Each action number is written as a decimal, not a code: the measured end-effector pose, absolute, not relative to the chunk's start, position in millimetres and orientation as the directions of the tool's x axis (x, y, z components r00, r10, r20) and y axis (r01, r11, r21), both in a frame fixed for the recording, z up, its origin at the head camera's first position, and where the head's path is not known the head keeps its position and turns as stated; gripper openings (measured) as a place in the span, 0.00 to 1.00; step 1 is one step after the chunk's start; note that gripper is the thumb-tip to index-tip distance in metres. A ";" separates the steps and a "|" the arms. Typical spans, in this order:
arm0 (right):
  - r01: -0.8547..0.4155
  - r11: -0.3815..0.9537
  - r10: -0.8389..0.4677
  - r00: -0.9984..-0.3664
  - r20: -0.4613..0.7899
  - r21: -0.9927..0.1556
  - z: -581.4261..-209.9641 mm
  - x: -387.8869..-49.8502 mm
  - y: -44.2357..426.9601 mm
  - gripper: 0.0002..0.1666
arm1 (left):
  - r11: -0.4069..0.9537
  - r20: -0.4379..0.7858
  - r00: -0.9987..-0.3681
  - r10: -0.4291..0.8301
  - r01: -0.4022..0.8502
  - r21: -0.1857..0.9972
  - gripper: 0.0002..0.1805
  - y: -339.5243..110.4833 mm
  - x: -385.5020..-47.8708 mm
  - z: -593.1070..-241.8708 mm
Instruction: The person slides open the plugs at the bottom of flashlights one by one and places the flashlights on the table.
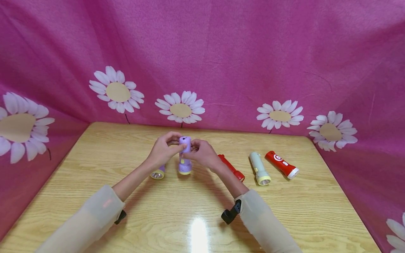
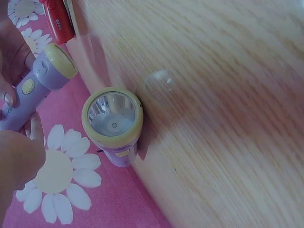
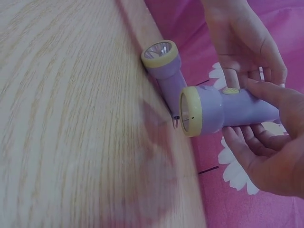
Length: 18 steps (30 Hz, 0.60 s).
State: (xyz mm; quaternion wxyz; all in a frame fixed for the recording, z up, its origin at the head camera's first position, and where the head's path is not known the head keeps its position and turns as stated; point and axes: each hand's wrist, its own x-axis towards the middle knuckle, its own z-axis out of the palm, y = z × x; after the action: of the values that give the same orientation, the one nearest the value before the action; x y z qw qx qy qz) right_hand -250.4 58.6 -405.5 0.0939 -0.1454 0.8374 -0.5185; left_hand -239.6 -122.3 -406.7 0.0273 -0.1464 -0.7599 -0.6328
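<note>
Both hands meet around a purple flashlight (image 1: 185, 165) with a pale yellow rim and button, raised above the table with its lens end pointing down. My right hand (image 1: 205, 154) grips its body between thumb and fingers, clearest in the right wrist view. My left hand (image 1: 162, 150) pinches it near the tail end, thumb across the front. The left hand's exact contact is partly hidden. Just left of the held one, a second purple flashlight (image 2: 126, 154) lies on the table, its lens facing the near side; the left hand covers part of it in the head view.
Right of the hands lie a red flashlight (image 1: 232, 168) partly behind the right forearm, a pale grey-green flashlight (image 1: 259, 168) and another red flashlight (image 1: 281, 163) with a white badge. A pink cloth (image 1: 221, 52) with daisies borders the wooden table (image 1: 171, 211) at back and sides.
</note>
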 end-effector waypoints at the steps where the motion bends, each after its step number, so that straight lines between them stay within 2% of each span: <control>1: -0.146 0.416 -0.335 -0.942 -0.003 -0.897 -406.1 -250.5 58.3 0.18 | 0.155 0.231 -0.954 0.191 0.262 0.953 0.19 -122.3 -239.8 -406.9; 18: -0.157 0.457 -0.222 -0.973 0.058 -0.876 -404.0 -249.7 53.8 0.22 | 0.099 0.237 -0.948 0.211 0.262 0.960 0.20 -119.6 -239.0 -401.1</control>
State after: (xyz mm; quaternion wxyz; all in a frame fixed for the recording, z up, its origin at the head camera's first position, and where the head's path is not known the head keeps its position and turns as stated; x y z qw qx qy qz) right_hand -249.7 53.8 -404.0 0.0321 -0.1109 0.8528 -0.5093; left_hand -239.0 -119.6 -401.1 0.0196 -0.1594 -0.7409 -0.6521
